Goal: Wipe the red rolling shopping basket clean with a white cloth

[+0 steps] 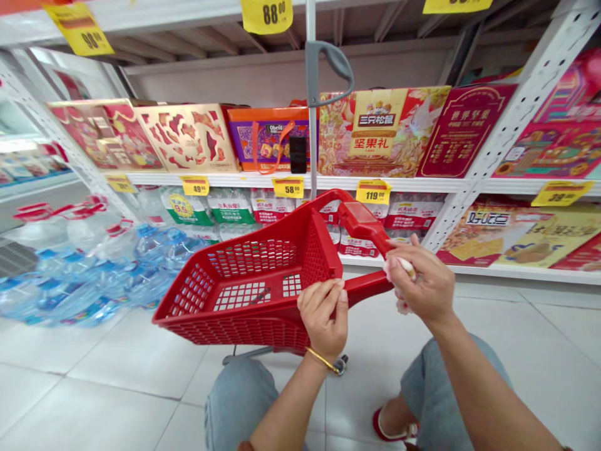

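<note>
Red shopping cart (272, 329), one: at centre, in front of the shelving, basket to the left, looped handle (366, 222) to the right; perforated walls and floor. Left hand (323, 316): at the near right corner of the basket; fingers pressed together and curled on the rim, thumb close alongside. Gold bangle (323, 361) at the wrist. Right hand (420, 279): at the right end of the handle, fingers curled around a whitish wad (402, 305), apparently cloth, pressed against the red bar; fingertips partly hidden, cannot tell how tightly pinched.

Far side, upper shelf, left to right: gift boxes in red and cream, then purple-and-orange box (241, 131) with orange strap, red-and-gold nut box (385, 134), dark red box (464, 131). Small black rectangular object (297, 155) in front of the purple-and-orange box. Yellow price tags (373, 191) along the shelf edge. Lower shelf: wrapped bottle packs (230, 205). Left, on pale floor tiles (117, 388): large clear-blue bottles (107, 279). Near: blue denim legs (241, 401), red-edged shoe (381, 426).
</note>
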{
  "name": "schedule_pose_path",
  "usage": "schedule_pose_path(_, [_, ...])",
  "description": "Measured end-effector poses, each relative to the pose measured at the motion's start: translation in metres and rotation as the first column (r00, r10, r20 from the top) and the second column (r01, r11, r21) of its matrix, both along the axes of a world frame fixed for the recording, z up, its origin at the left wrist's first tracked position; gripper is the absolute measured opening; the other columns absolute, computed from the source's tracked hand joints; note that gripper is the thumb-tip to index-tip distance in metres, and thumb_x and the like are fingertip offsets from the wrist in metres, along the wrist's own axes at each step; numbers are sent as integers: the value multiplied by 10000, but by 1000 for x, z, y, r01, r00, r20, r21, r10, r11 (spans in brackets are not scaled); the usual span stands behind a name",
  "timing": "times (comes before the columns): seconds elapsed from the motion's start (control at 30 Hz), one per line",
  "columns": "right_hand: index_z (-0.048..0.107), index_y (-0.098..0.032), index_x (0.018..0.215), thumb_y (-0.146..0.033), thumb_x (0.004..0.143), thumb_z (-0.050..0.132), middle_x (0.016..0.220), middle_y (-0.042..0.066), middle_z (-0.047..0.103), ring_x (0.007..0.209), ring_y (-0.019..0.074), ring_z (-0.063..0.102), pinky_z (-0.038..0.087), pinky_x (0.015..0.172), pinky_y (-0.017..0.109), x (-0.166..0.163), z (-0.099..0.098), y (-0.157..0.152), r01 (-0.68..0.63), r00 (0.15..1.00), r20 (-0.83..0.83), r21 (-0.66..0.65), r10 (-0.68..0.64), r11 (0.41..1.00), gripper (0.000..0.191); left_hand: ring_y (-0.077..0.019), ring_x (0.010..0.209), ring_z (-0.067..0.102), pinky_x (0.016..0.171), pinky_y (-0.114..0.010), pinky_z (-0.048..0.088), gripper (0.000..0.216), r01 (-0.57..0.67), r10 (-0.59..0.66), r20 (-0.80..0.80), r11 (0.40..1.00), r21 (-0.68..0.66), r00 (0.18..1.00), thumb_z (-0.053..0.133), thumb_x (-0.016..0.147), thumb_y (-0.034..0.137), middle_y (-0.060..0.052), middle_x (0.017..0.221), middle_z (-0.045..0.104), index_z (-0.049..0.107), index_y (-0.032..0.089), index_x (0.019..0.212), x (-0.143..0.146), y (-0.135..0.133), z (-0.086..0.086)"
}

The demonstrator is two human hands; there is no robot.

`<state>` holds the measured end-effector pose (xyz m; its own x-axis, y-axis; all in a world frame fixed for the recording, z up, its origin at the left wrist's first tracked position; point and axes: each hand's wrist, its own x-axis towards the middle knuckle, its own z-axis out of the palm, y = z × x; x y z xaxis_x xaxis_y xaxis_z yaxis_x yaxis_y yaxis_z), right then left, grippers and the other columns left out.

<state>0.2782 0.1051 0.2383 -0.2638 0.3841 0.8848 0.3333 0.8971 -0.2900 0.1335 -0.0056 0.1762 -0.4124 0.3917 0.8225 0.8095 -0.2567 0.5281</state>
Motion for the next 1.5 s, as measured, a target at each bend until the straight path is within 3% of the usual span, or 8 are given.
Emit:
schedule_pose_path(0.1, [660,-205,737,-245,840,578,767,7,703,892,206,697,482,992,450,6,6,4,-108,994,3,-138,110,984,137,-170,879,635,851,-357,435,168,-14,14,-9,1000,-4,1000,548,889,214,-40,915,741,706,210,945,0,-2,1])
schedule_pose_path(0.2, [662,-205,711,-267,844,576,762,12,702,848,191,686,520,922,404,9,9,3,-119,992,6,-179,122,977,170,-169,864,645,841,-356,444,169,-17,18,-9,1000,6,1000,544,886,212,-41,897,744,710,204,923,1,-4,4])
schedule_pose_path(0.33, [657,-209,710,-265,846,574,725,6,687,805,180,671,543,831,353,11,8,-6,-121,993,-6,-172,121,978,169,-162,851,652,839,-354,449,161,-3,3,19,1000,7,1000,549,881,202,-30,888,744,709,207,898,3,-9,5])
schedule_pose_path(0.57, [648,-214,722,-243,838,581,715,-4,676,750,167,652,547,810,346,15,5,-28,-104,994,-56,-134,97,985,137,-163,851,652,853,-365,451,177,15,-14,79,1000,-3,997,535,888,222,-30,870,742,707,201,852,7,-24,8])
schedule_pose_path(0.8, [650,-215,736,-212,825,583,737,1,674,846,190,672,527,849,344,17,2,-42,-116,990,-97,-148,102,982,111,-163,827,656,850,-364,458,226,11,-6,140,999,-41,990,517,908,253,-29,836,741,710,202,801,13,-32,13])
schedule_pose_path(1.23, [646,-215,767,-241,855,562,766,21,674,838,196,660,541,866,383,12,2,-68,-73,991,-118,-116,59,991,125,-174,799,648,845,-369,459,206,31,-29,254,1000,-3,967,562,883,287,-14,785,733,725,218,777,3,-37,10])
schedule_pose_path(1.5, [649,-203,851,-219,840,606,835,36,671,899,204,642,525,930,428,6,-8,-70,-98,988,-126,-72,89,993,48,-173,781,619,830,-372,477,205,-97,103,192,994,-39,976,557,883,305,-32,769,691,666,193,751,4,-32,19])
